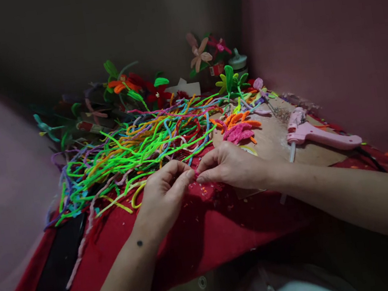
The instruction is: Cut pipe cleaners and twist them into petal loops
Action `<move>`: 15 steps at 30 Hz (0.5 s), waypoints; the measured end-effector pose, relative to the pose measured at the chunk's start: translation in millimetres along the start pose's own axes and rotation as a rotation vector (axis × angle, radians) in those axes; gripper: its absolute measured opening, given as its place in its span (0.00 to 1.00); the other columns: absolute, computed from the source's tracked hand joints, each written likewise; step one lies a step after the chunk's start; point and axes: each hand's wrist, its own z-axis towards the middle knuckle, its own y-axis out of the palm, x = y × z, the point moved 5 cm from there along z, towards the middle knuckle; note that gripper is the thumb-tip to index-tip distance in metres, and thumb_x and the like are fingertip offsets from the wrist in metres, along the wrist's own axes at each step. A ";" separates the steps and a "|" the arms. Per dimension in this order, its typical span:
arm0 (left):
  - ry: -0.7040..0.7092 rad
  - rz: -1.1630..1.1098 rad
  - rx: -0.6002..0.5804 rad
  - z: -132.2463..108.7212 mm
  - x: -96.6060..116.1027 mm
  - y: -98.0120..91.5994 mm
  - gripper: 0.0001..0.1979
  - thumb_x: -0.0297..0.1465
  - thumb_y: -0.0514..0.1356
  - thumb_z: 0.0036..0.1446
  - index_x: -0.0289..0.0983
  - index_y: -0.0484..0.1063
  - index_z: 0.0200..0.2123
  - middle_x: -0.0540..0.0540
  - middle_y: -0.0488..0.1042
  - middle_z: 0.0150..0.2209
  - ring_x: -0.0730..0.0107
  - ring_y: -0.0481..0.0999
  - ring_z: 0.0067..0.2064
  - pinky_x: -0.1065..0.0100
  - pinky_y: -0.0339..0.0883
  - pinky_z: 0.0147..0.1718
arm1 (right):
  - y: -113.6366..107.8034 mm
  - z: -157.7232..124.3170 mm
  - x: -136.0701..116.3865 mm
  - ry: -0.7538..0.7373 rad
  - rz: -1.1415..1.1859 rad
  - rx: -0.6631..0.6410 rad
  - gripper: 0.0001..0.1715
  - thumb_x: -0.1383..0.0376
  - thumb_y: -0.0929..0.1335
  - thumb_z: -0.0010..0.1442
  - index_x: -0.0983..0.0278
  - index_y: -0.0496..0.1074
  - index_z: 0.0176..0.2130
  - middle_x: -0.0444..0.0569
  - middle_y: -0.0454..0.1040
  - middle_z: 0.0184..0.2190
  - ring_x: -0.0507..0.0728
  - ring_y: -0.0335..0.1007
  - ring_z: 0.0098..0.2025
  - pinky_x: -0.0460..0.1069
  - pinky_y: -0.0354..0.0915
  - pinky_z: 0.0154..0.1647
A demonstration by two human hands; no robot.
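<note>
My left hand and my right hand meet over the front of the red cloth, thumbs and forefingers pinched. Between their fingertips shows a bit of pink pipe cleaner, mostly hidden by the fingers. Just beyond my hands lies a large tangle of pipe cleaners, mainly bright green with orange, blue and purple ones. Bent pink pipe-cleaner petals and orange petals rest beyond my right hand, on a brown board.
A pink glue gun with a glue stick lies at right on the board. Finished pipe-cleaner flowers and a lidded jar stand at the back. A black flat object lies at left on the red cloth. Walls close both sides.
</note>
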 end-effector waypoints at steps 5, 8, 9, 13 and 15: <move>0.118 0.067 0.112 0.3 8.5 -7.4 0.06 0.31 0.60 0.51 0.37 0.71 0.24 0.50 0.69 0.27 0.70 0.66 0.32 0.69 0.59 0.33 | 1.7 1.3 6.6 0.131 0.200 -0.020 0.08 0.70 0.69 0.49 0.68 0.69 0.20 0.39 0.63 0.15 0.46 0.53 0.19 0.46 0.50 0.23; 0.046 0.027 0.062 -0.2 5.8 -6.2 0.07 0.33 0.60 0.52 0.36 0.72 0.25 0.51 0.68 0.25 0.73 0.64 0.28 0.71 0.57 0.28 | 2.4 0.8 5.9 0.142 0.253 -0.026 0.10 0.70 0.69 0.48 0.67 0.68 0.18 0.39 0.62 0.14 0.46 0.52 0.19 0.46 0.50 0.23; 0.021 -0.004 0.047 -0.4 4.5 -5.3 0.07 0.33 0.60 0.52 0.36 0.71 0.26 0.52 0.67 0.24 0.74 0.63 0.27 0.71 0.56 0.26 | 2.3 0.5 5.2 0.133 0.266 -0.025 0.10 0.69 0.69 0.47 0.67 0.68 0.18 0.39 0.62 0.14 0.46 0.53 0.19 0.46 0.50 0.23; -0.071 -0.137 -0.042 -0.7 -2.0 1.3 0.08 0.36 0.59 0.54 0.37 0.69 0.27 0.55 0.61 0.21 0.78 0.56 0.22 0.73 0.50 0.21 | 1.8 -0.1 3.8 0.098 0.290 -0.027 0.10 0.67 0.70 0.48 0.67 0.68 0.19 0.40 0.63 0.15 0.47 0.54 0.20 0.46 0.50 0.22; -0.082 -0.164 -0.067 -0.6 -3.5 3.7 0.09 0.36 0.58 0.55 0.37 0.67 0.28 0.55 0.61 0.21 0.79 0.56 0.22 0.74 0.49 0.20 | 1.4 0.4 4.7 0.089 0.286 -0.021 0.11 0.66 0.70 0.48 0.67 0.67 0.18 0.39 0.62 0.15 0.46 0.53 0.20 0.46 0.50 0.22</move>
